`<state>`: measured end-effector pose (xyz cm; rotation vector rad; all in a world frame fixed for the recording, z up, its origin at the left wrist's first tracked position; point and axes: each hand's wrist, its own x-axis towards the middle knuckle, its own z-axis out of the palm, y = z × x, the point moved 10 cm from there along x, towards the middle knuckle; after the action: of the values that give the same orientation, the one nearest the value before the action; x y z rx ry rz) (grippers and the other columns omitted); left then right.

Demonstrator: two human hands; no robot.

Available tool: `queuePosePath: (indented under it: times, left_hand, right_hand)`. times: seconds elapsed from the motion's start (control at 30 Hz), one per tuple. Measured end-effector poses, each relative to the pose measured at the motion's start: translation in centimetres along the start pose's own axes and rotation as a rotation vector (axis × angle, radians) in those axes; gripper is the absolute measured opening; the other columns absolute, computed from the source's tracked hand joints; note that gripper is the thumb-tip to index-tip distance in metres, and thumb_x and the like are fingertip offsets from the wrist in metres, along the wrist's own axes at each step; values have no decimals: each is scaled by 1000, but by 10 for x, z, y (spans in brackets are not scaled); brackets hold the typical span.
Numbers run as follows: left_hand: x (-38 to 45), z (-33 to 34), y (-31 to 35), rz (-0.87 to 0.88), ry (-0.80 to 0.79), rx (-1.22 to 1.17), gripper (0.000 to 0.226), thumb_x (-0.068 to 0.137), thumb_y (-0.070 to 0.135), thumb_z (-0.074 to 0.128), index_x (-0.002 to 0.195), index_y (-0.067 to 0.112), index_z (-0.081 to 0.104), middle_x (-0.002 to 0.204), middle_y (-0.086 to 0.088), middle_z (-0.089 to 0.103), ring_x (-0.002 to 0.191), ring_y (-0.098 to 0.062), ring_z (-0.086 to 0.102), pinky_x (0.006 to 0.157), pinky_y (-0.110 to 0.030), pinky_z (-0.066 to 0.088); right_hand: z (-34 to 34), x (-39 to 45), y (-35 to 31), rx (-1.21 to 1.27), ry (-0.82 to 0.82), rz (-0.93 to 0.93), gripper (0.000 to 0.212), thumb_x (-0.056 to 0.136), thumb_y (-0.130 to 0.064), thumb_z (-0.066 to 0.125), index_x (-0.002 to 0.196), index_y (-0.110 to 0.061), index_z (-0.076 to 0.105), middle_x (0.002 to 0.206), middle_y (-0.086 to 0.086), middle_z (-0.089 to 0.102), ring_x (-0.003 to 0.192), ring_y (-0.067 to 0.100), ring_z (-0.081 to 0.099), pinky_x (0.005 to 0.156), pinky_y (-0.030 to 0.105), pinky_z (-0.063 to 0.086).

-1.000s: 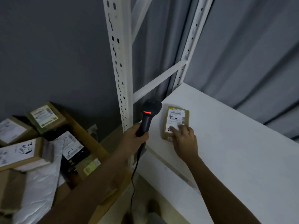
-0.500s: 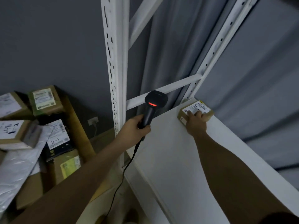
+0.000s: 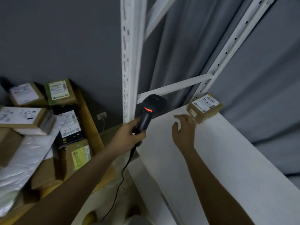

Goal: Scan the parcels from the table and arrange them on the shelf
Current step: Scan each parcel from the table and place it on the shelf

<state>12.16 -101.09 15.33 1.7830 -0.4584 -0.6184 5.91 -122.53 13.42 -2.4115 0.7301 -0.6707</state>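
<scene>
**Parcel on shelf, far-left corner; right hand off it**

Parcel (image 3: 204, 108): small brown box, white label up, sitting flat on the white shelf (image 3: 227, 159) at its back corner, right against the perforated rear upright (image 3: 227, 51).

Right hand (image 3: 184, 132): over the shelf board just beside the parcel, fingers spread and relaxed, holding nothing. Can't tell whether the fingertips touch the box; looks like a small gap.

Left hand (image 3: 129, 135): wrapped around the handle of the black scanner (image 3: 151, 111), head up, red light lit. Cable (image 3: 120, 179) hangs down from the handle base.

Left of the shelf frame: wooden surface (image 3: 87, 117) piled with more parcels, namely several labelled brown boxes (image 3: 59, 91), a black one (image 3: 69, 127) and a silver-white poly mailer (image 3: 24, 159) overlapping them. Dark wall behind, grey curtain (image 3: 259, 70) behind the shelf.
</scene>
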Motion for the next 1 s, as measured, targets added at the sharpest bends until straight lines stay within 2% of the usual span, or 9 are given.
queuePosePath:
  times: [0.13, 0.27, 0.4, 0.47, 0.53, 0.6, 0.73, 0.87, 1.0]
  left_hand:
    - [-38, -38, -31, -48, -40, -39, 26, 90, 10, 61, 111, 26, 59, 99, -9, 65, 90, -24, 66, 81, -40, 58]
    - [-76, -98, -64, -88, 27, -22, 25, 88, 9, 63, 111, 18, 58, 95, -9, 63, 74, -5, 64, 73, -25, 58]
    - [-112, -162, -107, -178, 122, -69, 23, 89, 12, 61, 111, 14, 53, 96, -13, 58, 76, -23, 64, 76, -47, 58]
    - [-126, -191, -124, -178, 174, -61, 18, 92, 12, 58, 107, 20, 52, 92, -9, 59, 69, -11, 64, 64, -30, 58]
    - [-139, -216, -137, -179, 216, -39, 17, 93, 11, 56, 106, 20, 50, 89, -6, 58, 62, -2, 61, 57, -18, 52]
    - [-146, -234, -154, -191, 236, -51, 17, 93, 15, 58, 105, 25, 52, 92, -6, 59, 74, -15, 66, 67, -33, 57]
    - [-152, -236, -171, -209, 206, -56, 16, 91, 21, 62, 103, 28, 53, 98, -5, 63, 85, -25, 66, 71, -39, 56]
    - [-138, -201, -167, -140, 78, -51, 21, 90, 20, 64, 111, 19, 57, 97, -1, 67, 86, -16, 67, 72, -30, 56]
    - [-119, -167, -167, -50, -107, 126, 33, 92, 24, 61, 125, 25, 57, 114, 8, 65, 99, -3, 63, 86, -22, 50]
  right_hand:
    - [23, -81, -79, 246, -45, -105, 25, 90, -19, 48, 104, -15, 68, 107, -2, 60, 101, 17, 54, 85, 32, 48]
    - [84, -129, -133, 359, -261, -106, 31, 88, -29, 49, 104, -10, 67, 101, -5, 60, 93, 14, 59, 82, 26, 50]
    - [158, -163, -160, 319, -549, 40, 13, 94, -12, 57, 106, -13, 62, 91, -15, 53, 88, 8, 55, 81, 25, 44]
    - [193, -183, -164, 257, -667, 104, 15, 95, -14, 57, 110, -10, 61, 92, -9, 53, 90, 13, 58, 78, 23, 41]
    - [218, -199, -167, 196, -685, 128, 22, 95, -17, 56, 115, -7, 60, 101, 0, 55, 97, 19, 58, 77, 23, 41]
    - [225, -209, -179, 225, -597, 128, 22, 95, -18, 57, 115, -11, 63, 108, 5, 59, 100, 21, 59, 76, 22, 42]
    - [219, -222, -226, 566, -605, 246, 24, 100, -31, 49, 118, -25, 62, 108, -18, 60, 100, -1, 56, 80, 10, 42]
    - [224, -220, -251, 777, -768, 331, 20, 100, -44, 42, 109, -44, 61, 115, -10, 65, 111, 9, 59, 96, 30, 46]
    - [216, -213, -218, 787, -665, 444, 26, 93, -45, 57, 116, -33, 60, 106, -5, 67, 103, 13, 63, 93, 32, 50]
